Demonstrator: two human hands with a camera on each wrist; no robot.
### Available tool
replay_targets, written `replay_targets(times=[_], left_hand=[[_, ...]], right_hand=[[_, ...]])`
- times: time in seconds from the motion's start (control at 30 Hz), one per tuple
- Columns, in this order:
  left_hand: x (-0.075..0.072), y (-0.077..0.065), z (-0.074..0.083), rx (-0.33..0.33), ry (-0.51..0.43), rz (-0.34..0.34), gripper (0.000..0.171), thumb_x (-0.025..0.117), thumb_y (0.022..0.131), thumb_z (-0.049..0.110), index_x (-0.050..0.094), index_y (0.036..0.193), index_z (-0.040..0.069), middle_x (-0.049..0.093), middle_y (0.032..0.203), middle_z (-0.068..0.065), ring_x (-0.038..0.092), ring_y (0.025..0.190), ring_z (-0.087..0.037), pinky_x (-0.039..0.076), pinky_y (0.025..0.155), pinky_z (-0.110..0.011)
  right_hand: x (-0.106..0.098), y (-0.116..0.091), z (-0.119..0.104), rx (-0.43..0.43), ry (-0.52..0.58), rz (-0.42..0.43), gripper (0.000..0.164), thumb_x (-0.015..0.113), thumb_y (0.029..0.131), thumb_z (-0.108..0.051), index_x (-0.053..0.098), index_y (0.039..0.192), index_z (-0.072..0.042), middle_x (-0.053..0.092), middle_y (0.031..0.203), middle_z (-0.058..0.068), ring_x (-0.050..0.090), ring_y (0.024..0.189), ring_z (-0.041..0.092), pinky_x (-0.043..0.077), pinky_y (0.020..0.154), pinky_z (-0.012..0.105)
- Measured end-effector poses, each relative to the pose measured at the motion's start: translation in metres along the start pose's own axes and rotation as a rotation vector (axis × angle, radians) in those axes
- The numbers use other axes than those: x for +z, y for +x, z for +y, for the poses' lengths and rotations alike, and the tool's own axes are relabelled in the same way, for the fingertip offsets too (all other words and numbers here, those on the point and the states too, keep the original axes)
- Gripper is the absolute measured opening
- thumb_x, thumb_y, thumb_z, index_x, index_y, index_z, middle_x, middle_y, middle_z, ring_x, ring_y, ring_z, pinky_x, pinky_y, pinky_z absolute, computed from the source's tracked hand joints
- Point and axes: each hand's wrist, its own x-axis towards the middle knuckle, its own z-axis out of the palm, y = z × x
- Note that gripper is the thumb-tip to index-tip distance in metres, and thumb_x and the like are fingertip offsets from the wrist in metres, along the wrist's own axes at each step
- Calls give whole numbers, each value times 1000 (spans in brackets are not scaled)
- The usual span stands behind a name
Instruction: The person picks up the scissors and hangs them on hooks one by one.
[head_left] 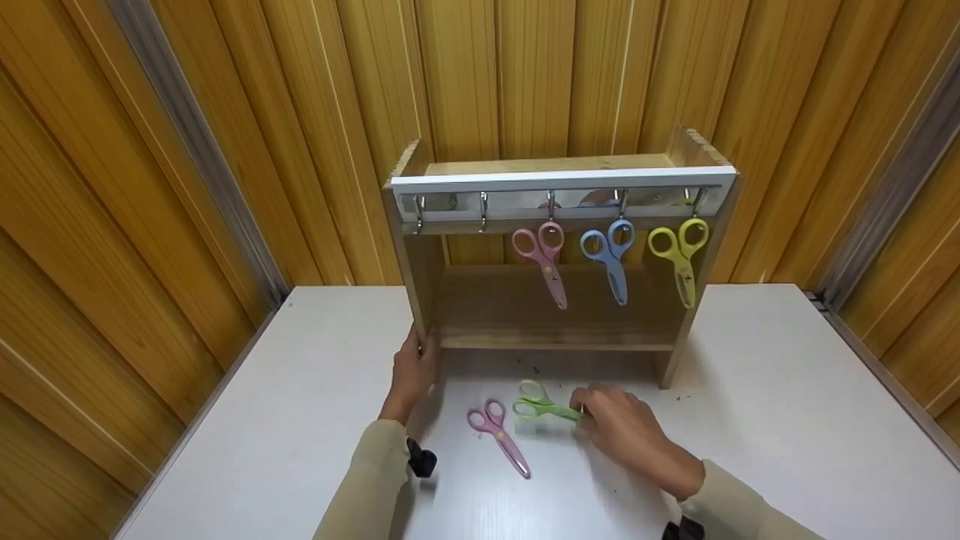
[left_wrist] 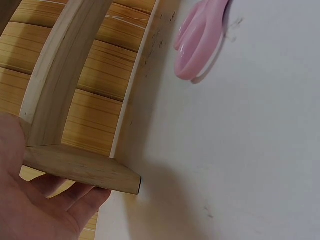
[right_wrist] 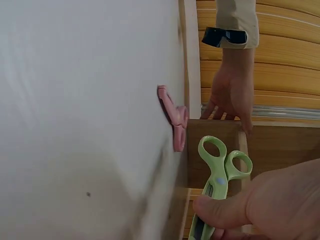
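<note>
Wood-look panels (head_left: 532, 75) wall in a white table (head_left: 255, 435), and on it stands a small wooden shelf (head_left: 555, 334) with a row of metal hooks (head_left: 484, 212) along its top front. From the three hooks toward the right dangle pink scissors (head_left: 551, 274), blue scissors (head_left: 613, 266) and yellow scissors (head_left: 682, 262), handles up. I see the person's left hand (head_left: 415, 367) gripping the shelf's left side, low down, thumb and fingers on either face of the board. Their right hand (head_left: 619, 420) pinches the green scissors (head_left: 556, 410) by the blade end, in front of the shelf, loops pointing left. Just beside these, another pink pair (head_left: 498, 432) lies on the table, loops toward the shelf, blades angled toward the person
</note>
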Motion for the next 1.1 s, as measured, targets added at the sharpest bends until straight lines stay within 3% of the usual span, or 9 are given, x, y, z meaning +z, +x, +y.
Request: replay_targets(times=[0.17, 0.5, 0.83, 1.1], left_hand=[[0, -1, -2, -4, 0, 6, 58, 44, 112, 36, 29, 163, 14, 46, 156, -19, 53, 136, -35, 46, 107, -52], [-1, -3, -3, -4, -24, -9, 60, 45, 111, 38, 28, 164, 15, 44, 158, -17, 50, 139, -34, 42, 111, -52], [0, -1, 2, 10, -3, 0, 58, 42, 112, 38, 28, 164, 15, 46, 156, -19, 51, 138, -36, 45, 109, -52], [0, -2, 3, -19, -16, -12, 59, 42, 112, 40, 27, 164, 19, 45, 157, -16, 49, 140, -34, 41, 112, -52]], right_hand=[[-23, 12, -16, -19, 23, 30, 18, 82, 84, 2, 76, 90, -13, 64, 82, -6, 56, 73, 10, 53, 66, 35], [-54, 33, -47, -158, 76, 208, 17, 83, 86, -3, 75, 99, -14, 63, 87, -4, 57, 77, 12, 55, 70, 31], [-70, 57, -73, -266, 256, 404, 14, 82, 87, -2, 76, 98, -9, 64, 85, -1, 58, 75, 12, 54, 67, 31], [-70, 75, -84, -266, 370, 493, 12, 81, 89, -7, 75, 99, -7, 63, 83, 1, 56, 72, 11, 49, 64, 29]])
